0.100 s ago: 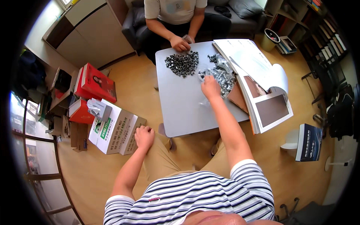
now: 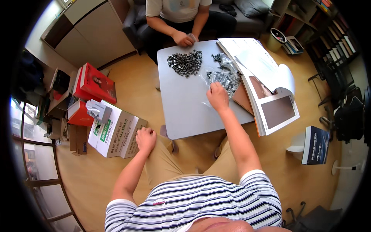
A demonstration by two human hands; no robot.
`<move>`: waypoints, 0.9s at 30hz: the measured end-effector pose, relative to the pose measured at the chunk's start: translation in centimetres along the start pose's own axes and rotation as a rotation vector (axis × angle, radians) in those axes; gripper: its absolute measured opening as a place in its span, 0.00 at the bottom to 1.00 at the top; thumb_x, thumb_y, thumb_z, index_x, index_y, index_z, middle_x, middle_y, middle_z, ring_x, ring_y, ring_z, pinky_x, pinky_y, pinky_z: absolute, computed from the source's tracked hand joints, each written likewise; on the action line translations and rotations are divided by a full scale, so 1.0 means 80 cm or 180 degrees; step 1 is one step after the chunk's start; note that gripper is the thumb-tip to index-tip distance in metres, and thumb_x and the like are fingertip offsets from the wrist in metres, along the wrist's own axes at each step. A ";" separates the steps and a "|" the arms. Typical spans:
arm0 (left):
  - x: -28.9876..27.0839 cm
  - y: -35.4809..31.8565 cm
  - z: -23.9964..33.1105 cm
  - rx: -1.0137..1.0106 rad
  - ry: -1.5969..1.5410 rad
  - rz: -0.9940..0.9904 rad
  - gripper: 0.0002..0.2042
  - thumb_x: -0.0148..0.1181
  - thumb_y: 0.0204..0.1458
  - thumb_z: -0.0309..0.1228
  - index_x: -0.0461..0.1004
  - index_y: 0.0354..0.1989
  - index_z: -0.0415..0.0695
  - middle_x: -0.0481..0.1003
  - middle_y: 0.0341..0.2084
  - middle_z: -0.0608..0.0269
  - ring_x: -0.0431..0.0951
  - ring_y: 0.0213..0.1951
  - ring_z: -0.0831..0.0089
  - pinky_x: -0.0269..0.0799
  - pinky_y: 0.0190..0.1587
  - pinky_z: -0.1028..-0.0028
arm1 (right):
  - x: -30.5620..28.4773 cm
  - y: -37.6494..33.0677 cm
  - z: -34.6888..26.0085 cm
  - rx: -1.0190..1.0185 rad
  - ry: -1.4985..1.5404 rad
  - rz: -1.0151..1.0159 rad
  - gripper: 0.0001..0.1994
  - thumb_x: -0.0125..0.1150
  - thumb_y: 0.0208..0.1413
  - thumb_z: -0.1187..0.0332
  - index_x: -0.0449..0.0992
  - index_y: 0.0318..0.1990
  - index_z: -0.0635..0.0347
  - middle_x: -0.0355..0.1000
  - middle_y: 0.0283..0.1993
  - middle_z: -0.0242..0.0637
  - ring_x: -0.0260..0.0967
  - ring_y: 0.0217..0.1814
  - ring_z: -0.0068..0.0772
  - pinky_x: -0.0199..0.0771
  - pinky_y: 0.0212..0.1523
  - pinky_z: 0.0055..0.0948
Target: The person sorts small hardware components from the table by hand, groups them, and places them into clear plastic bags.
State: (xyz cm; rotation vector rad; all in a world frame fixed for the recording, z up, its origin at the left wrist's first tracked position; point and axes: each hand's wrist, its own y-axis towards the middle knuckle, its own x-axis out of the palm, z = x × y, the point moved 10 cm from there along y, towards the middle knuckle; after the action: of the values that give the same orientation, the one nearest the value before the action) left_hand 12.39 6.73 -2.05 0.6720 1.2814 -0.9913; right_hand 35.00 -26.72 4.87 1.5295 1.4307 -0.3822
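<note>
My right hand (image 2: 218, 96) reaches over the light grey table (image 2: 181, 112), its fingers pinched together at the near edge of a clear plastic bag (image 2: 228, 79). Small dark and silvery parts fill the bag and lie around it; the fingertips are partly hidden. To the left on the tabletop spreads a loose pile of small black and silver parts (image 2: 184, 63). My left hand (image 2: 147, 140) lies loosely on my left knee beside a cardboard box, fingers slightly bent and holding nothing.
Across the table a seated person's hands (image 2: 184, 38) hold something small and clear. A large open sample book (image 2: 266, 89) covers the table's right side. White-and-brown boxes (image 2: 116, 133) stand by my left knee, red folders (image 2: 96, 85) behind them. A bin (image 2: 276, 40) stands far right.
My right hand has drawn slightly toward me along the bag's near side. The whole view has shifted a little. My left hand stays on the knee.
</note>
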 end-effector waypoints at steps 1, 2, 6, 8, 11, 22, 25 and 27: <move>0.001 -0.001 0.002 0.0020 0.0018 0.0025 0.10 0.57 0.51 0.39 0.81 0.34 0.50 0.74 0.39 0.66 0.69 0.47 0.62 0.65 0.50 0.61 | -0.013 -0.014 -0.015 -0.0172 0.0197 -0.0017 0.05 0.59 0.49 0.71 0.69 0.30 0.60 0.67 0.34 0.44 0.71 0.36 0.51 0.73 0.36 0.48; 0.002 0.003 0.009 0.0054 0.0038 0.0058 0.10 0.57 0.51 0.39 0.81 0.34 0.50 0.74 0.38 0.66 0.69 0.47 0.62 0.65 0.49 0.61 | -0.024 -0.027 -0.028 -0.0338 0.0393 -0.0021 0.05 0.59 0.48 0.72 0.68 0.29 0.60 0.67 0.33 0.43 0.70 0.35 0.51 0.72 0.35 0.47; 0.025 0.015 0.069 0.0768 -0.0669 -0.0076 0.13 0.58 0.54 0.37 0.78 0.44 0.46 0.76 0.41 0.61 0.76 0.43 0.59 0.72 0.44 0.60 | -0.036 -0.077 -0.066 -0.0724 0.0490 -0.0258 0.05 0.59 0.47 0.74 0.68 0.29 0.60 0.66 0.31 0.43 0.69 0.34 0.50 0.71 0.34 0.45; 0.061 0.028 0.106 0.1053 -0.2014 -0.0308 0.19 0.57 0.58 0.39 0.70 0.54 0.44 0.75 0.44 0.57 0.77 0.37 0.62 0.74 0.42 0.63 | -0.027 -0.093 -0.091 -0.0920 0.0668 -0.0492 0.05 0.58 0.47 0.75 0.68 0.28 0.60 0.65 0.31 0.42 0.69 0.35 0.49 0.71 0.35 0.43; 0.096 0.037 0.169 0.0394 -0.3422 -0.1094 0.25 0.58 0.60 0.38 0.59 0.64 0.46 0.72 0.44 0.56 0.77 0.39 0.68 0.76 0.42 0.71 | -0.028 -0.113 -0.115 -0.1052 0.0780 -0.0561 0.05 0.58 0.48 0.76 0.67 0.28 0.61 0.65 0.31 0.43 0.69 0.35 0.49 0.71 0.35 0.43; 0.121 0.115 0.228 -0.0002 -0.3372 -0.1340 0.15 0.60 0.58 0.36 0.72 0.45 0.37 0.73 0.25 0.63 0.73 0.24 0.77 0.73 0.28 0.75 | -0.065 -0.131 -0.086 -0.0568 0.0884 -0.0437 0.07 0.60 0.58 0.70 0.76 0.40 0.63 0.72 0.40 0.45 0.73 0.40 0.50 0.74 0.39 0.41; 0.085 0.109 0.264 0.0104 -0.3901 -0.1018 0.11 0.60 0.57 0.35 0.74 0.31 0.39 0.71 0.18 0.67 0.72 0.21 0.78 0.72 0.27 0.77 | -0.090 -0.101 -0.062 -0.0393 0.0959 -0.0326 0.09 0.57 0.61 0.68 0.77 0.44 0.64 0.74 0.44 0.47 0.73 0.43 0.53 0.74 0.43 0.41; 0.050 0.105 0.289 0.0101 -0.4059 -0.1078 0.10 0.59 0.58 0.34 0.74 0.31 0.39 0.71 0.19 0.67 0.72 0.21 0.78 0.72 0.27 0.77 | -0.116 -0.063 -0.050 -0.0282 0.0991 -0.0145 0.11 0.55 0.63 0.66 0.78 0.44 0.65 0.75 0.45 0.48 0.74 0.44 0.53 0.74 0.44 0.41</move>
State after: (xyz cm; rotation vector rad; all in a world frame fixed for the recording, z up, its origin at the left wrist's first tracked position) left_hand 30.52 -10.38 -2.38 -0.2251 0.2282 -1.3616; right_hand 26.62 -29.78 11.79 1.5338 1.7014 -0.1071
